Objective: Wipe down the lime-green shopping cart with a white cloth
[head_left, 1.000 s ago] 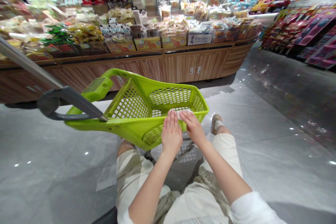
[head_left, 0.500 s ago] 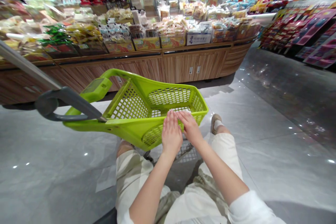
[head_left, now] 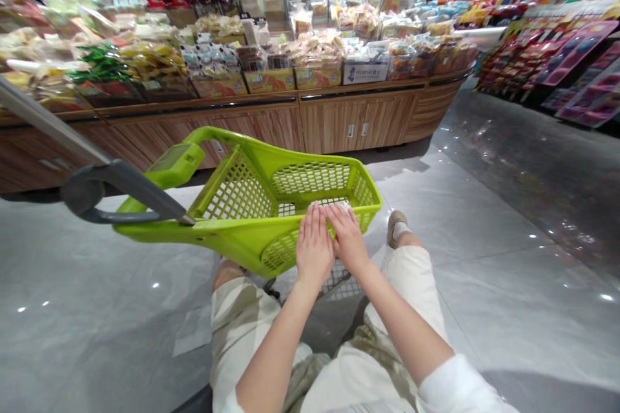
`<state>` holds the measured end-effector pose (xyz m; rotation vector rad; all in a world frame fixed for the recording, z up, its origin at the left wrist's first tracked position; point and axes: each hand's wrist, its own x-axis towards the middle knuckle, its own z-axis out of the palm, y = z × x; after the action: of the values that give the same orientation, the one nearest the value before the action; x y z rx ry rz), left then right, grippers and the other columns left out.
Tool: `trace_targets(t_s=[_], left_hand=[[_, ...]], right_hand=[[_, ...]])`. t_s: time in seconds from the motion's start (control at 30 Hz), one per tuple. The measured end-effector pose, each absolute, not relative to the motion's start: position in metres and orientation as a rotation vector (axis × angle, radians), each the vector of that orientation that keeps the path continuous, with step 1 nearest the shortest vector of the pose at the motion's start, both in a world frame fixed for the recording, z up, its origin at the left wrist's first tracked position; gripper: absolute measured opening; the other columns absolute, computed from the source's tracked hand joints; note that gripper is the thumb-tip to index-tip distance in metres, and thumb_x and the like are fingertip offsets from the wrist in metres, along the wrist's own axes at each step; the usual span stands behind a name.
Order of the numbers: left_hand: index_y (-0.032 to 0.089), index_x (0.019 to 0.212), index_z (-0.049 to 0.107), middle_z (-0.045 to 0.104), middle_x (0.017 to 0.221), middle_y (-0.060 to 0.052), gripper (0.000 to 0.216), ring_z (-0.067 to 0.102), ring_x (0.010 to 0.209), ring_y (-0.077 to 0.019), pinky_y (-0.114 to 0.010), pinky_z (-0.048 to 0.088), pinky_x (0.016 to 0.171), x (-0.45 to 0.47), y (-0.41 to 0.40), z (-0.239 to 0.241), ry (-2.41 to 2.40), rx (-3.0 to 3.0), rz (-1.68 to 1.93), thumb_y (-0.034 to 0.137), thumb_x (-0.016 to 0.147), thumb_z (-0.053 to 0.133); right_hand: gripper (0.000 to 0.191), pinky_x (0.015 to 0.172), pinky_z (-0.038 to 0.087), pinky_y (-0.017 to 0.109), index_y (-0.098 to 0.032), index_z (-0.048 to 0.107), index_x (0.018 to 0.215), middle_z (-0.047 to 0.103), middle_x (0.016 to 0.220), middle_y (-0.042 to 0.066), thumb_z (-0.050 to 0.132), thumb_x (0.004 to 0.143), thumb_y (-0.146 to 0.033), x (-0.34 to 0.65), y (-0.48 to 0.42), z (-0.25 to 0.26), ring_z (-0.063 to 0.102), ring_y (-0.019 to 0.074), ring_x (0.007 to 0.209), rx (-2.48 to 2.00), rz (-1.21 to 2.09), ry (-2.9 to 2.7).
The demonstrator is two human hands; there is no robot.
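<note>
A lime-green plastic shopping cart (head_left: 232, 222) with lattice sides stands crosswise in front of my knees. My left hand (head_left: 314, 242) lies on its near rim, fingers straight and together, tips over the edge. Close beside it my right hand (head_left: 347, 235) rests on the same rim with its fingers stretched out, the two hands touching or nearly so. Neither hand shows anything held; the undersides of both are hidden. The basket floor shows white gaps through its lattice. A dark grey handle piece (head_left: 126, 193) joins the cart at the left.
Behind the cart runs a wood-panelled display counter (head_left: 358, 122) heaped with packaged snacks. A pale metal pole (head_left: 53, 119) slants in from the left. Racks of red and pink packets (head_left: 527, 55) stand at the right. Grey glossy tiles (head_left: 508, 271) cover the floor.
My right hand's fingers have shifted very slightly on the rim. The whole view has slid a little; cart and left hand stay as they were.
</note>
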<state>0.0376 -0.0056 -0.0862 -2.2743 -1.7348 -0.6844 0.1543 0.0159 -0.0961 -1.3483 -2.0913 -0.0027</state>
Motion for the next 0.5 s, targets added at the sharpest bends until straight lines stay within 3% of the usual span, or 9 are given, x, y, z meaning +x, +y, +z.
trace_targets(t_s=[0.1,0.27,0.4,0.5], left_hand=[[0.009,0.157,0.01,0.024,0.163,-0.014,0.066,0.014,0.153,-0.0234,-0.046,0.026,0.123,0.037,-0.007,-0.086,-1.727,-2.276,-0.695,0.017,0.096,0.034],[0.009,0.157,0.008,0.023,0.163,-0.013,0.067,0.013,0.153,-0.023,-0.045,0.024,0.124,0.04,-0.007,-0.085,-1.753,-2.283,-0.705,0.018,0.096,0.034],[0.008,0.157,0.008,0.021,0.164,-0.015,0.068,0.011,0.153,-0.0242,-0.048,0.024,0.123,0.042,-0.005,-0.086,-1.754,-2.293,-0.73,0.02,0.096,0.035],[0.007,0.156,0.013,0.022,0.163,-0.015,0.065,0.01,0.153,-0.0238,-0.046,0.023,0.124,0.04,-0.005,-0.086,-1.74,-2.31,-0.684,0.02,0.096,0.036]], right_hand=[[0.077,0.122,0.005,0.056,-0.025,0.045,0.146,0.054,0.146,0.005,0.038,0.074,0.001,0.188,0.018,-0.104,0.042,0.0181,0.141,-1.397,-0.02,-2.052],[0.068,0.116,0.008,0.066,-0.024,0.057,0.134,0.062,0.137,0.009,0.035,0.075,0.0,0.238,0.031,-0.125,0.051,0.0239,0.134,-1.66,-0.064,-1.586],[0.073,0.121,0.002,0.058,-0.022,0.051,0.141,0.059,0.141,0.009,0.037,0.073,0.001,0.189,0.024,-0.116,0.044,0.0221,0.139,-1.542,-0.09,-1.718],[0.076,0.122,0.007,0.05,-0.024,0.045,0.146,0.054,0.147,0.006,0.04,0.074,-0.001,0.155,0.015,-0.105,0.04,0.0186,0.142,-1.387,-0.035,-1.944]])
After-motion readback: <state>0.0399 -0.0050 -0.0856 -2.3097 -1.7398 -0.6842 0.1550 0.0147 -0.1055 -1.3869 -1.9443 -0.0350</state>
